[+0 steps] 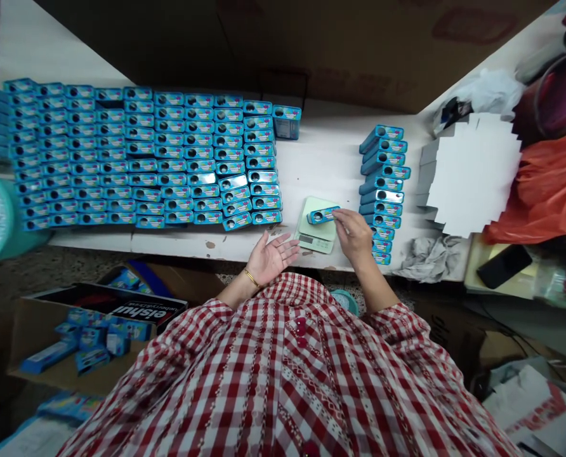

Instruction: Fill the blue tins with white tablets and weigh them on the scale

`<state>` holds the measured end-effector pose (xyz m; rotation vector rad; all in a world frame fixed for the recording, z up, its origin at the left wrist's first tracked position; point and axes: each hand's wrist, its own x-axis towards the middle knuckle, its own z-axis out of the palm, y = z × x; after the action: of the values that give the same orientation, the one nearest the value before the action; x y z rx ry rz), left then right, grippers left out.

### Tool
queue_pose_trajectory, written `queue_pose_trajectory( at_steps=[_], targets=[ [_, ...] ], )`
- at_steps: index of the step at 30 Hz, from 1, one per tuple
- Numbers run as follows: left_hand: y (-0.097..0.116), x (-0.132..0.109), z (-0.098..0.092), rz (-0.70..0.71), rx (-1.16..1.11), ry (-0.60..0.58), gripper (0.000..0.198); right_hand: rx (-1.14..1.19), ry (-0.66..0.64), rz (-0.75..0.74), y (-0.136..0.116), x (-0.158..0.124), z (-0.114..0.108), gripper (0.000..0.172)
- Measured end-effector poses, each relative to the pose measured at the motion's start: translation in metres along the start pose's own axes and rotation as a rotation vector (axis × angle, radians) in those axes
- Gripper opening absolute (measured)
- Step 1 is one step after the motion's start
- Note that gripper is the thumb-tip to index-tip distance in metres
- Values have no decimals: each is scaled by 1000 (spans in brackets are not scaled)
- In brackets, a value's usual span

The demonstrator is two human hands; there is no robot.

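Note:
My right hand (354, 233) pinches one end of a small blue box (322, 216) that lies on a pale green kitchen scale (317, 230) at the white table's front edge. My left hand (273, 256) hovers palm up just left of the scale, fingers spread and holding nothing; a gold bangle sits on its wrist. A tall column of the same blue boxes (382, 190) stands right beside my right hand. A big grid of several rows of blue boxes (140, 158) covers the table's left half.
A stack of white die-cut cardboard blanks (473, 171) lies at the right, with a crumpled grey cloth (428, 257) in front and red plastic bags (549, 184) beyond. A black phone (504, 265) rests lower right. Below the table, an open carton (87, 336) holds loose blue boxes.

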<state>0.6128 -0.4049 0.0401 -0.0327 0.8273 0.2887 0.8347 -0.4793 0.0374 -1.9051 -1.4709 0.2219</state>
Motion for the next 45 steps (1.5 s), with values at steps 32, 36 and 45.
queue_pose_trajectory(
  at_steps=[32,36,45],
  targets=[
    [28,-5,-10,227,73,223,33,26,320,249,21,-15,-42,15],
    [71,-30,-17,611,165,310,19,156,115,71,-21,-6,-24,14],
    [277,-149,-170,1343,276,902,25,349,-231,-253,-152,16,79,20]
  ],
)
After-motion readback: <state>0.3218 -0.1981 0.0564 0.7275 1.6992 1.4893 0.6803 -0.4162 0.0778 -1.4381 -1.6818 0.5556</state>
